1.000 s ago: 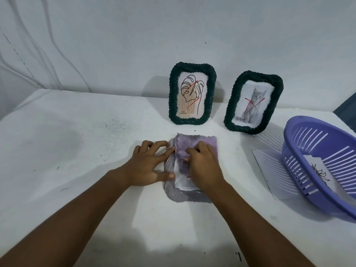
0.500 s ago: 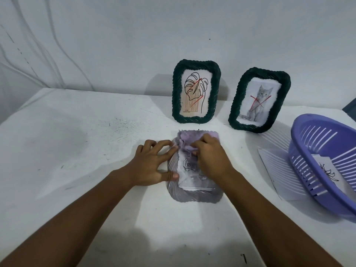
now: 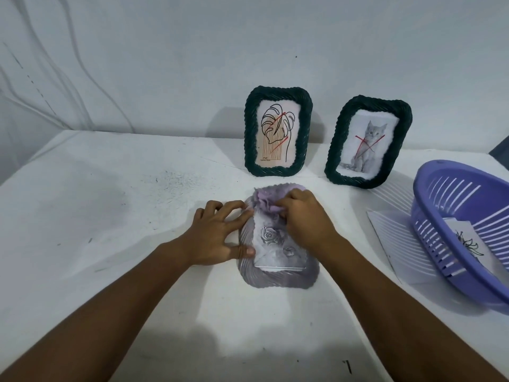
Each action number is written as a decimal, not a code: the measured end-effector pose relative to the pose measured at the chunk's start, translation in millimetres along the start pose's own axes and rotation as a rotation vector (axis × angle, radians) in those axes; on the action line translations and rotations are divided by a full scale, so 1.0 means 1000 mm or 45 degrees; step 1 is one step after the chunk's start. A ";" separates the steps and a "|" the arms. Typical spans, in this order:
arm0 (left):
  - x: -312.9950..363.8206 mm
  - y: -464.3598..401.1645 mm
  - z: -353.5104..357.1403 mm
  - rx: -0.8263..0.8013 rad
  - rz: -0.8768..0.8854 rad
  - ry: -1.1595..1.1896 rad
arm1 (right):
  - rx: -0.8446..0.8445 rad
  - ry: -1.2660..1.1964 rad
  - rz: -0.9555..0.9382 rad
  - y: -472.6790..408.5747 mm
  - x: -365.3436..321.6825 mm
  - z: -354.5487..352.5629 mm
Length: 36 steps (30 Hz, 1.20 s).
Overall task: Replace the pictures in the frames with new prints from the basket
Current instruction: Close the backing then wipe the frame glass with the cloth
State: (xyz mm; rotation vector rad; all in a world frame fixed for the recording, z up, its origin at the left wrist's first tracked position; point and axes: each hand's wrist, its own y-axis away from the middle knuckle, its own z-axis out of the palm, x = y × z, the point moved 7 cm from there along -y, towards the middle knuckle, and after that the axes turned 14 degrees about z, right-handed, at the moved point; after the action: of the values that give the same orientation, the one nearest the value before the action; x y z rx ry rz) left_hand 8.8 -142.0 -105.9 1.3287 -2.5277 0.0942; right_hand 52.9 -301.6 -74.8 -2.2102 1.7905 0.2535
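A grey woven frame (image 3: 278,279) lies flat on the white table in front of me, with a rose print (image 3: 271,238) showing in it. My left hand (image 3: 214,235) rests beside its left edge, thumb and fingertips pressing on the rim. My right hand (image 3: 305,219) pinches a crumpled purple cloth (image 3: 264,198) at the frame's top end. Two dark green frames stand against the wall: one (image 3: 249,133) holds a leaf drawing, the other (image 3: 337,150) a cat photo, both marked with red lines. The purple basket (image 3: 429,205) at the right holds a print (image 3: 468,241).
A white sheet (image 3: 394,238) lies on the table, partly under the basket's left side. The wall runs close behind the standing frames. Dark specks mark the table's left half.
My right hand has slid the cloth from the middle of the grey frame up to its top end, uncovering the rose print. My left hand has stayed at the left edge.
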 end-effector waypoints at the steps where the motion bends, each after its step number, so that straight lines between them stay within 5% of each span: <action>1: 0.000 0.000 0.000 0.009 0.001 0.000 | -0.025 -0.024 -0.001 0.000 -0.008 0.003; 7: 0.000 0.000 -0.001 0.035 0.010 0.014 | -0.239 -0.051 -0.369 0.069 -0.020 -0.006; 15: -0.001 0.000 0.001 0.009 -0.007 -0.011 | -0.032 0.061 -0.024 0.006 -0.002 0.000; 21: -0.001 0.001 0.000 0.069 0.010 0.036 | -0.176 -0.135 -0.395 0.073 -0.028 -0.005; 28: -0.001 0.001 0.001 -0.005 -0.016 0.013 | 0.112 0.068 -0.100 0.027 0.002 -0.003; 36: -0.001 0.002 -0.002 0.096 0.000 0.077 | -0.186 -0.493 -0.014 0.081 -0.025 -0.016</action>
State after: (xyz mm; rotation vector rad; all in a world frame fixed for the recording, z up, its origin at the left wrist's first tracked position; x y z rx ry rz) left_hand 8.3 -140.2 -104.1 1.3329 -2.4961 0.2285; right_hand -31.7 -299.1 -61.1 -2.0828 1.5890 0.7746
